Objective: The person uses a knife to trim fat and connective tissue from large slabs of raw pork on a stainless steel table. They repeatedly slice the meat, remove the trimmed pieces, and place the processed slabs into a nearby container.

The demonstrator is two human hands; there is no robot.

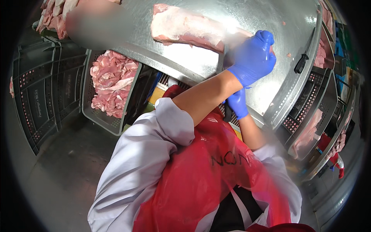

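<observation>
A long slab of raw pork (185,25), pale fat over pink meat, lies across the steel work table. My left hand (255,58), in a blue glove, is closed over its right end. Beneath my left forearm, at the table's near edge, my right hand (237,103), also gloved in blue, is closed around a knife. The dark knife handle (228,113) shows beside that hand. A blade-like dark strip stands against the slab's near side, left of my left hand; the forearm hides what lies between.
A grey crate (87,104) of pork pieces (114,83) stands below the table's left side. Another black-handled knife (301,63) lies at the table's right rim. Crates with meat (309,133) stand along the right. More meat (58,15) is piled at the far left.
</observation>
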